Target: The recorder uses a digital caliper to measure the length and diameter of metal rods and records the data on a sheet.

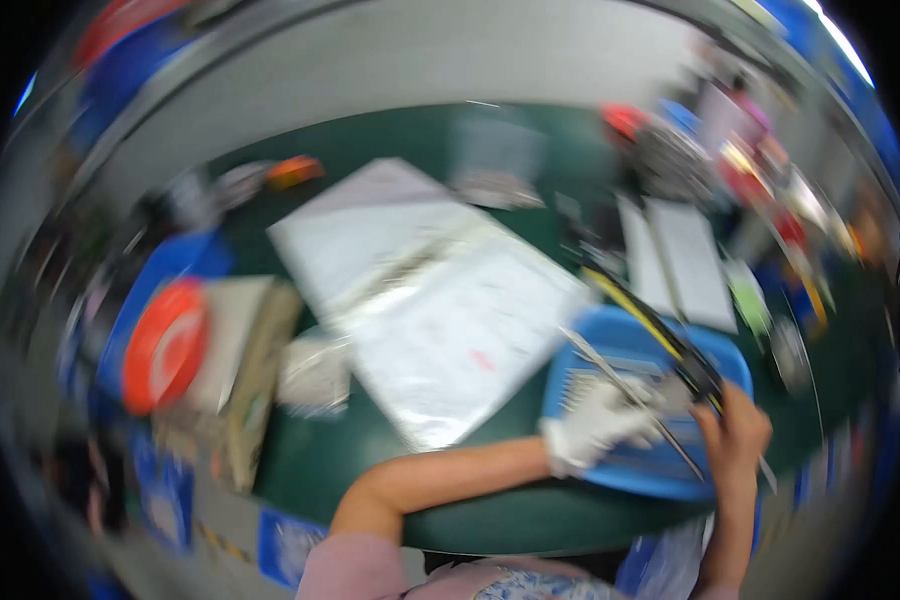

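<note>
Over the blue tray point(560, 440), my left hand point(605, 425), in a white glove, is closed on a slim silvery metal tool point(592, 352) that sticks out on both sides of the fingers; motion blur hides its exact kind. My right hand point(738, 435), bare, is closed at the tray's right rim around a long black-and-yellow tool point(650, 320). That tool slants up and to the left, past the tray's far rim. A thin pale end shows below the right fist. Inside the tray, partly under the glove, lie blurred pale grey parts point(630, 368).
An open binder point(470, 320) with clear sleeves covers the table's middle. To its left are a small clear bag point(315, 375), a brown folder stack point(255, 390) and a red round dish point(167, 345). White sheets point(685, 260) lie beyond the tray; another person point(735, 110) is at the far right.
</note>
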Demonstrator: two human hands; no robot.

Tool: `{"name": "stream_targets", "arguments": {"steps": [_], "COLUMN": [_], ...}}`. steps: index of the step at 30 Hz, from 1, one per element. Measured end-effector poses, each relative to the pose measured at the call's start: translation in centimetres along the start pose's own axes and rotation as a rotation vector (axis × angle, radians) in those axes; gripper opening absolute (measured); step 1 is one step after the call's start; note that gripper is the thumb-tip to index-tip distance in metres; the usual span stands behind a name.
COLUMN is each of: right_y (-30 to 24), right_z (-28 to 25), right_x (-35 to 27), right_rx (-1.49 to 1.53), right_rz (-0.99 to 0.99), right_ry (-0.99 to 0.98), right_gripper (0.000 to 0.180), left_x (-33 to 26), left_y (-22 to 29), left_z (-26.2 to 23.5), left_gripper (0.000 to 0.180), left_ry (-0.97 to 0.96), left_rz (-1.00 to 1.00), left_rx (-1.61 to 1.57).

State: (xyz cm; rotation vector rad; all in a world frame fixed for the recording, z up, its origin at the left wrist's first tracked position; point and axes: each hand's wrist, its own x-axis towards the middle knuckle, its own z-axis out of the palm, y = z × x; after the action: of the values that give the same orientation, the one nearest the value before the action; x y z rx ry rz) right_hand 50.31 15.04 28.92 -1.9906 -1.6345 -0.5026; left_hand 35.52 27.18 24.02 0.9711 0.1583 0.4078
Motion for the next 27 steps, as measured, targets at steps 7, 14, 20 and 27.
{"name": "stream_targets", "arguments": {"steps": [7, 14, 20, 27], "right_y": [-0.3, -0.4, 7.4, 3.8], "right_z": [-1.7, -1.3, 1.0, 0.4], "right_x": [1.1, 0.5, -1.3, 1.4], "right_rx": [-0.063, 0.058, -0.069, 0.136], "right_rz": [-0.086, 0.062, 0.075, 0.514], "right_ry": [-0.083, -0.158, 0.340, 0.708], "right_gripper": [0.028, 0.032, 0.024, 0.027], "left_x": [2.0, 1.3, 1.9, 2.9], "left_y": [-1.7, -1.8, -0.8, 5.9], "left_z": [1.8, 1.4, 2.4, 1.3], "left_gripper": [0.018, 0.019, 0.022, 0.022], "left_ry": [0.104, 0.109, 0.188, 0.262], "left_rz": [-0.008, -0.021, 0.105, 0.545], "left_rx": [-0.113, -0.104, 0.026, 1.070]}}
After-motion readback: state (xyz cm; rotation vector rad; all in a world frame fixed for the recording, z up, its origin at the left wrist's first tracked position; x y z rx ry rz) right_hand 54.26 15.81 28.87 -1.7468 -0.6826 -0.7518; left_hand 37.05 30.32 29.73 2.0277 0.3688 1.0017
